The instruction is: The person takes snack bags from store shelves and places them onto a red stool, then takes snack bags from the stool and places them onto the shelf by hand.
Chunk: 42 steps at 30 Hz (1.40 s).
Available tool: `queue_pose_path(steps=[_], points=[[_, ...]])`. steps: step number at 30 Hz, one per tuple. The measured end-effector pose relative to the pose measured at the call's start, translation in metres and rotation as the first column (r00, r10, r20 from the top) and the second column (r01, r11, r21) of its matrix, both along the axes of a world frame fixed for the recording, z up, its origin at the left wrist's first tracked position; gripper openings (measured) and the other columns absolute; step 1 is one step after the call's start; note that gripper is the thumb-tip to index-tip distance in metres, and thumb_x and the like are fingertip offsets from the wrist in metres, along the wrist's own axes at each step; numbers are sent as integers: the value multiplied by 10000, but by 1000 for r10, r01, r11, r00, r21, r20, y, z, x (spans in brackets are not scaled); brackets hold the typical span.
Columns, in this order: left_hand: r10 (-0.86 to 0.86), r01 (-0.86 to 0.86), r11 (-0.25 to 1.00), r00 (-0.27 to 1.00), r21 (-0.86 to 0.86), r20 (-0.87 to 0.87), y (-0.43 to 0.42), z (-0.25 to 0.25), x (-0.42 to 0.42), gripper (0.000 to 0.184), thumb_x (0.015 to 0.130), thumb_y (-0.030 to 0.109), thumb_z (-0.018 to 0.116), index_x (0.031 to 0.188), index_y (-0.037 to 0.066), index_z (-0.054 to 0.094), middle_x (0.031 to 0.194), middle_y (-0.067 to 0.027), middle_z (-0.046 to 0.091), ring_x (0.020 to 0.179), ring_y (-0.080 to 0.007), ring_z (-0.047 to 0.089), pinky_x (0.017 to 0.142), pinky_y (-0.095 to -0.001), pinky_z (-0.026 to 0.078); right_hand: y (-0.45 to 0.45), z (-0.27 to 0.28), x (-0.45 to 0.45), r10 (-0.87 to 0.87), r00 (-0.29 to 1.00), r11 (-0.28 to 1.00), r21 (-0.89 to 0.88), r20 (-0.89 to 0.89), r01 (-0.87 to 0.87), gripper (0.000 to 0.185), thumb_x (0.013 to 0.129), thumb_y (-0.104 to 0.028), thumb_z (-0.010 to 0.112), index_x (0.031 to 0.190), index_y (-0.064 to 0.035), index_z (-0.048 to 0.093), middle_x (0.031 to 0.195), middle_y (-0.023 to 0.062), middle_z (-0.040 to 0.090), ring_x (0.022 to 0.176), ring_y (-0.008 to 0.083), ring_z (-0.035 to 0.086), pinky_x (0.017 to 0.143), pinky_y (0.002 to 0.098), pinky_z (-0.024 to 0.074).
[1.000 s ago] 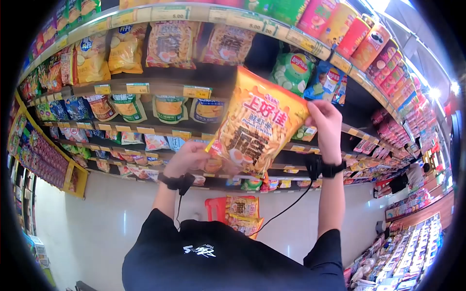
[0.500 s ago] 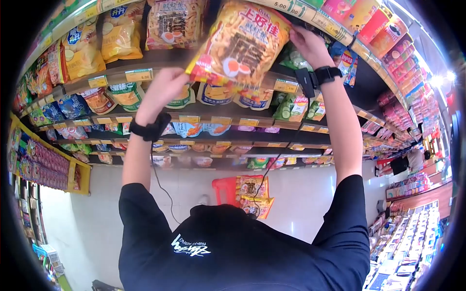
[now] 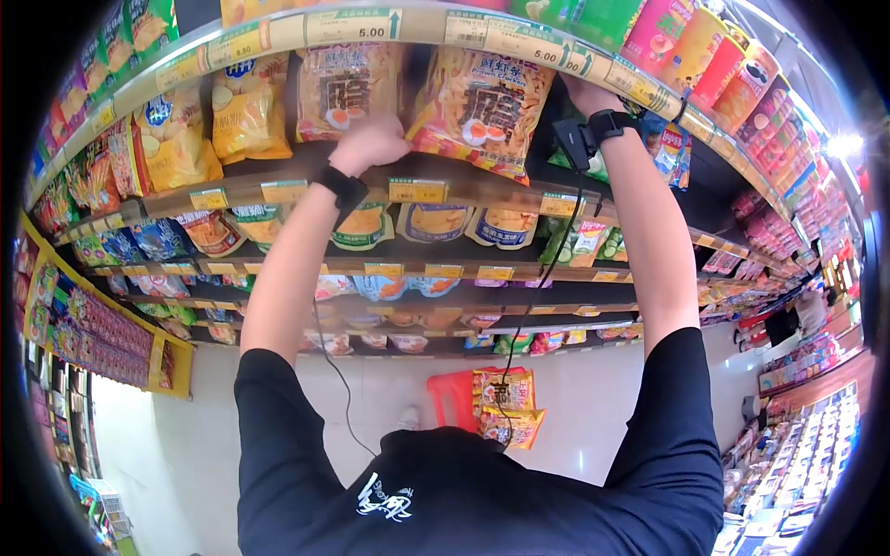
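A yellow-and-red bag of prawn crackers (image 3: 482,116) stands on the upper shelf, its top partly behind the price rail. My left hand (image 3: 373,144) is closed at the bag's lower left corner. At its upper right edge is my right hand (image 3: 586,95), which grips the bag there; its fingertips are mostly hidden by the rail and the bag. A second bag of prawn crackers (image 3: 348,93) stands just to the left on the same shelf. Both wrists wear black straps with a small device.
Yellow chip bags (image 3: 250,111) stand further left on this shelf. The price rail (image 3: 501,32) runs above my hands. Lower shelves hold several pouches (image 3: 434,222). On the floor, a red basket or stool (image 3: 450,398) is beside more cracker bags (image 3: 505,389). Cables hang from my wrists.
The bag of prawn crackers has gone from in front of the shelf, tilted, to more upright on the shelf under the rail. Both hands moved with it; the view shifted up.
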<state>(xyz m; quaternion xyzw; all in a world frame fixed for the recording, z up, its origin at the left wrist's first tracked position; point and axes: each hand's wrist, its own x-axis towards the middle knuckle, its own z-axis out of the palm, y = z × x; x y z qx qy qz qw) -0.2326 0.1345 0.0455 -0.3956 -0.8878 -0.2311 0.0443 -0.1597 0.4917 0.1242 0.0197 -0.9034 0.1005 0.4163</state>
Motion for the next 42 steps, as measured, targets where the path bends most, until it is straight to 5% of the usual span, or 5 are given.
queue_pose_path(steps=[4,15,21,26,42], points=[[147,-154,975,988,-162,-52,19,-2,-4,342,759,372,678,777,30,695,717,-139,659,738,-307,645,679,-412,495,-1,2,-2,-346,907,729,540,-239,420,389,904,-306,558,1240,-112,531,1295,138,507,1201,346,457,1010,435,362],[185,-164,944,982,-287,48,28,10,-5,453,657,309,713,1000,16,666,1011,-193,669,958,-358,637,820,-452,490,9,-10,-15,-140,967,872,437,-211,222,371,890,-202,594,1229,-72,520,1262,138,520,1159,307,487,973,403,395],[137,-130,974,990,-185,28,21,-2,-23,354,678,304,737,832,-9,681,816,-177,663,781,-305,643,692,-383,500,-11,-14,-13,175,981,968,-168,-88,-188,331,892,-203,630,1188,-85,537,1215,108,551,1127,273,515,900,365,458],[-24,15,996,994,85,106,1,14,-2,303,754,297,676,784,-5,693,779,-190,657,753,-340,640,685,-397,491,-49,-5,21,293,940,377,-882,-175,-282,212,907,-184,604,1087,-82,560,1084,79,593,911,180,614,730,295,520],[-298,-73,888,660,455,689,-34,-100,222,144,891,144,620,891,3,649,732,40,610,673,-13,510,589,-179,391,-142,-63,369,295,947,262,-943,-126,-207,142,903,-121,578,968,3,600,720,12,555,607,78,499,551,197,380]])
